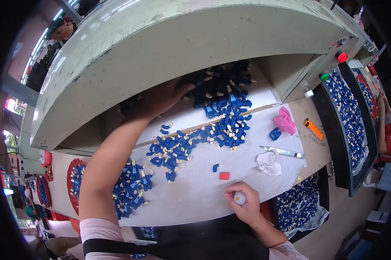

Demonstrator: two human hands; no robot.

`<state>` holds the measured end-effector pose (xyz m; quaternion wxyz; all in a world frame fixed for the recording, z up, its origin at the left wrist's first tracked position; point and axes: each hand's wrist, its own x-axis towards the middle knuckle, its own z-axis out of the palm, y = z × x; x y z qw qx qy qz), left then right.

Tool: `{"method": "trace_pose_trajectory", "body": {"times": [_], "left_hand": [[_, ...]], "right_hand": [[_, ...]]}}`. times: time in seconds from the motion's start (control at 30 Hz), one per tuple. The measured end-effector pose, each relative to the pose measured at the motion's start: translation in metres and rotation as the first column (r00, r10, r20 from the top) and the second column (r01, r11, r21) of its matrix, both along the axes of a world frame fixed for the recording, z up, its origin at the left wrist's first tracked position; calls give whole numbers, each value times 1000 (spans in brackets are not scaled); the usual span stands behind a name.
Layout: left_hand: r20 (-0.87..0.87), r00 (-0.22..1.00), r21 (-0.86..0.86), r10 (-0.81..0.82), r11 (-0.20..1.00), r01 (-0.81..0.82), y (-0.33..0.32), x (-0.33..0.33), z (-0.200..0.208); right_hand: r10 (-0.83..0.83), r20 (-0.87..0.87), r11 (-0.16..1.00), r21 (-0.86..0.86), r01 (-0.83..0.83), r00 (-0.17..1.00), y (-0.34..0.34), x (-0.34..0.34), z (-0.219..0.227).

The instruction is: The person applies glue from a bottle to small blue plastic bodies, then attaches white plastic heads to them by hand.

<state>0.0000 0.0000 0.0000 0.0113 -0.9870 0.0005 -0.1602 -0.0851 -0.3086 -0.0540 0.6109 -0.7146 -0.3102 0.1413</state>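
Observation:
My left hand reaches under the overhanging green-grey hood, beside a dark heap of small blue arm-shaped plastic parts with cream ends. Its thumb stands apart from the fingers, which are partly hidden in shadow; I see nothing held in it. Near the table's front edge, my right hand is closed around a small whitish thing with a rounded end and a yellow spot. Just beyond that hand lie a red square piece and a single blue part. More blue parts spread across the white paper.
The metal hood overhangs the work surface. To the right lie a cutter knife, crumpled white cloth, pink cloth, a blue piece and an orange lighter. Black trays hold many small parts.

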Motion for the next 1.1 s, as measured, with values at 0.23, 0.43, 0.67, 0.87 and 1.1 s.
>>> {"method": "trace_pose_trajectory", "body": {"times": [0.23,0.43,0.67,0.87,1.1], "left_hand": [[-97,995,37,20,999,-17,2,4,1],[-128,992,58,1,998,6,-4,-16,3],[-170,977,123,-125,981,147,-42,9,-6],[-23,1000,-82,-4,997,2,-72,25,-27],[-1,1000,71,-15,997,15,-46,-8,-18]], "right_hand": [[15,17,1000,25,-16,1000,-2,-1,-1],[35,-27,998,57,-34,999,-8,1,-2],[74,-152,994,93,-60,986,-7,9,13],[-272,158,962,15,273,949,-37,60,23],[-95,499,932,-259,252,861,-32,125,29]]}}
